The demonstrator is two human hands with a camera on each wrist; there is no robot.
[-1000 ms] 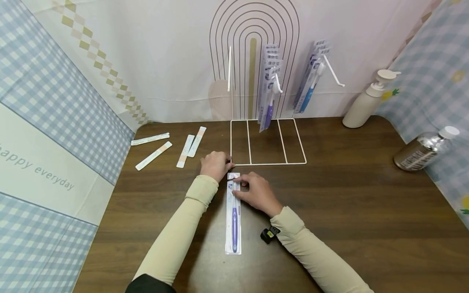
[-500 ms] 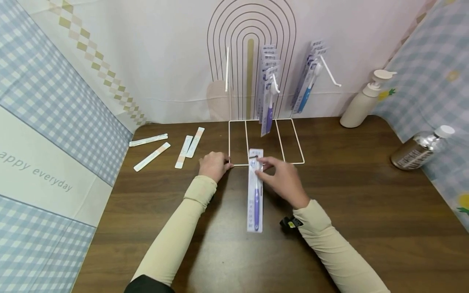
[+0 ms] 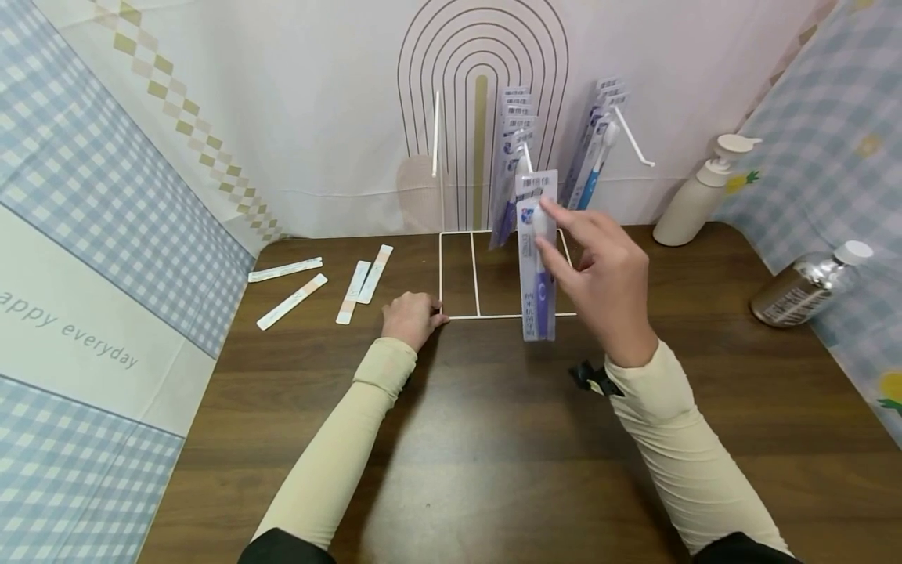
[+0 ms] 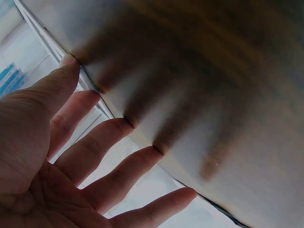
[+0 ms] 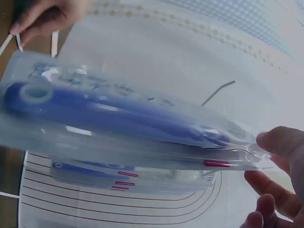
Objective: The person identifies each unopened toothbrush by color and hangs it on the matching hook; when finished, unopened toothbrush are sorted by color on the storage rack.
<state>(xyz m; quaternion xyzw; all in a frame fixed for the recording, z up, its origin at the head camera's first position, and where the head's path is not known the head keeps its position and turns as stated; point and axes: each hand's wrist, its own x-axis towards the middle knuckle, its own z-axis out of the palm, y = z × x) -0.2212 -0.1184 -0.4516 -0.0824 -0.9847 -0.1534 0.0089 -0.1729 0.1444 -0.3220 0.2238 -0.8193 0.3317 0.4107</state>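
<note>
A purple-handled toothbrush in a clear pack (image 3: 537, 258) with a pale blue-white header, against a white wire rack (image 3: 510, 274) on a dark brown wood-grain table (image 3: 705, 376). Beige sleeves (image 3: 338, 446). A white backdrop (image 3: 317, 102) carries thin dark arch lines and a tan stripe; side cloths (image 3: 84, 180) show blue-and-white gingham. A cream pump bottle (image 3: 698, 200) and silver bottle (image 3: 803, 290), white-capped.

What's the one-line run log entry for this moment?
right hand: pinches packaged toothbrush, raised upright near middle hook | left hand: rests on table at wire rack base | packs hanging on hooks
</note>
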